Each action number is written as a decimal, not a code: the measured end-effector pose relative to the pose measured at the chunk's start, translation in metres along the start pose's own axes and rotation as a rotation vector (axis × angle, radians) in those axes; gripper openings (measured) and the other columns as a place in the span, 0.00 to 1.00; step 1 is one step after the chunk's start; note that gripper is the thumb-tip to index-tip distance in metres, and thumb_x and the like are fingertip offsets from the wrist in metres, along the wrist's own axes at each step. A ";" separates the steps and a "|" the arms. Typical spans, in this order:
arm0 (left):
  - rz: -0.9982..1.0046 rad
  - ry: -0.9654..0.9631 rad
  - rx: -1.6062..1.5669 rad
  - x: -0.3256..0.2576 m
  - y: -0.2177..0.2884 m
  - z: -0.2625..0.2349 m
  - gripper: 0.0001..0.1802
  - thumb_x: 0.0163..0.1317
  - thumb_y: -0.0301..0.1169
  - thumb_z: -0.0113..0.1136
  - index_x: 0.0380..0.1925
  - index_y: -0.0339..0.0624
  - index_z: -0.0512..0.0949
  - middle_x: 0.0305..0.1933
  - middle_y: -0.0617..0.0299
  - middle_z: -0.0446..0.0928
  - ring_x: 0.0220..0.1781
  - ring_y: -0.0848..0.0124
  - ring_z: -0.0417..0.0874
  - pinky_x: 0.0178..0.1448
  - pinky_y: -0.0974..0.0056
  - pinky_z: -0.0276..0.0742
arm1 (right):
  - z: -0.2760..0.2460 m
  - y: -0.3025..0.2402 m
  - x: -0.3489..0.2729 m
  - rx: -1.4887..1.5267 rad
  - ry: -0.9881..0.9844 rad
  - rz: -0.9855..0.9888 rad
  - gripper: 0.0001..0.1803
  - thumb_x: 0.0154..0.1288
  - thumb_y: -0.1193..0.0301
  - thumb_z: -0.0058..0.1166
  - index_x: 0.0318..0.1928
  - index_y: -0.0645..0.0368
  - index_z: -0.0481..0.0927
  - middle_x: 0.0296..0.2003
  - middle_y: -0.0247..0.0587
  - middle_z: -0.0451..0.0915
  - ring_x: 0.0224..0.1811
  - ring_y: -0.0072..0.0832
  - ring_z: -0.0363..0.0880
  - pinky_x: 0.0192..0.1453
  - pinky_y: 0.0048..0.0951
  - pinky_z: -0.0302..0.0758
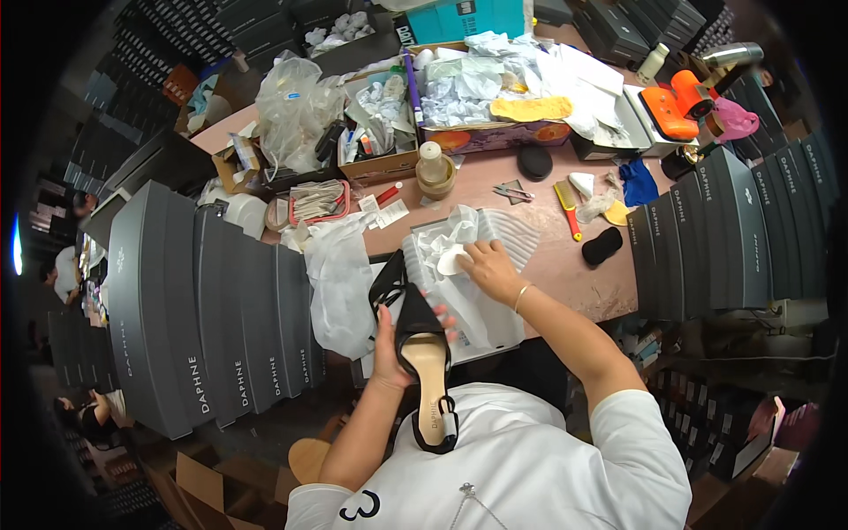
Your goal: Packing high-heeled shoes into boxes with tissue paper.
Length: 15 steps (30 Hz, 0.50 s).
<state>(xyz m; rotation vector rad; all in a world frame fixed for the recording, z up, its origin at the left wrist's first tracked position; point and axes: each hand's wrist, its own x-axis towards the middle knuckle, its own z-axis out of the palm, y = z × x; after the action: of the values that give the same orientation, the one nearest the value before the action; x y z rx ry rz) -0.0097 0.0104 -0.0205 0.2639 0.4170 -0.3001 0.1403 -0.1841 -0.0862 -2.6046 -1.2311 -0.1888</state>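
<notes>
My left hand (391, 349) is wrapped round a black pointed shoe (431, 375) with a beige insole, its heel end towards my body. Just beyond that hand another black shoe (386, 281) lies partly hidden. My right hand (491, 272) is closed, fingertips pinching a white rounded piece of paper (452, 261). Under and around it, crumpled white tissue paper (461, 228) lies over a ribbed white sheet (521, 237). A sheet of thin white wrapping (340, 287) spreads on the table to the left.
Grey shoe boxes stand in rows at left (159, 309) and right (746, 230). Behind are a paper-filled carton (495, 139), a jar (435, 177), scissors (512, 192), a yellow-red brush (568, 210), a black pad (602, 247) and a red basket (320, 203).
</notes>
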 end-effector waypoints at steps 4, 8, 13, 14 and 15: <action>-0.020 0.124 0.006 -0.039 -0.024 0.000 0.42 0.65 0.65 0.36 0.61 0.39 0.65 0.59 0.50 0.71 0.60 0.50 0.74 0.58 0.44 0.74 | 0.003 0.002 0.010 0.395 0.017 0.229 0.20 0.54 0.76 0.59 0.50 0.58 0.75 0.29 0.34 0.77 0.35 0.31 0.76 0.38 0.35 0.72; 0.191 0.278 0.144 -0.032 -0.028 -0.014 0.42 0.66 0.66 0.34 0.58 0.38 0.67 0.55 0.54 0.74 0.59 0.59 0.74 0.61 0.53 0.70 | -0.091 -0.057 -0.027 1.613 -0.277 0.697 0.16 0.62 0.77 0.58 0.50 0.60 0.73 0.24 0.28 0.74 0.23 0.15 0.72 0.26 0.19 0.70; 0.254 0.383 0.300 -0.028 -0.050 -0.003 0.35 0.68 0.62 0.37 0.55 0.41 0.68 0.52 0.57 0.74 0.53 0.67 0.75 0.59 0.61 0.69 | -0.035 -0.121 -0.042 1.631 -0.217 0.847 0.10 0.62 0.74 0.59 0.38 0.60 0.70 0.25 0.30 0.74 0.23 0.13 0.71 0.23 0.16 0.69; 0.183 0.417 0.187 -0.030 -0.049 0.008 0.26 0.70 0.52 0.44 0.56 0.43 0.67 0.52 0.58 0.74 0.53 0.67 0.76 0.57 0.61 0.72 | -0.043 -0.124 -0.032 1.429 -0.238 0.819 0.09 0.62 0.74 0.59 0.37 0.61 0.71 0.24 0.38 0.75 0.22 0.23 0.74 0.26 0.24 0.72; 0.170 0.505 0.262 -0.030 -0.055 -0.012 0.21 0.68 0.38 0.52 0.57 0.44 0.64 0.52 0.56 0.73 0.52 0.66 0.77 0.54 0.60 0.75 | -0.035 -0.120 -0.036 1.123 -0.174 0.484 0.10 0.60 0.72 0.59 0.36 0.62 0.72 0.28 0.48 0.76 0.27 0.39 0.78 0.32 0.33 0.75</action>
<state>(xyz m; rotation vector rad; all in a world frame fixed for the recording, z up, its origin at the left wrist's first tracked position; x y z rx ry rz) -0.0585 -0.0294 -0.0288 0.6337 0.8504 -0.1156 0.0241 -0.1471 -0.0397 -1.8047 -0.4395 0.6415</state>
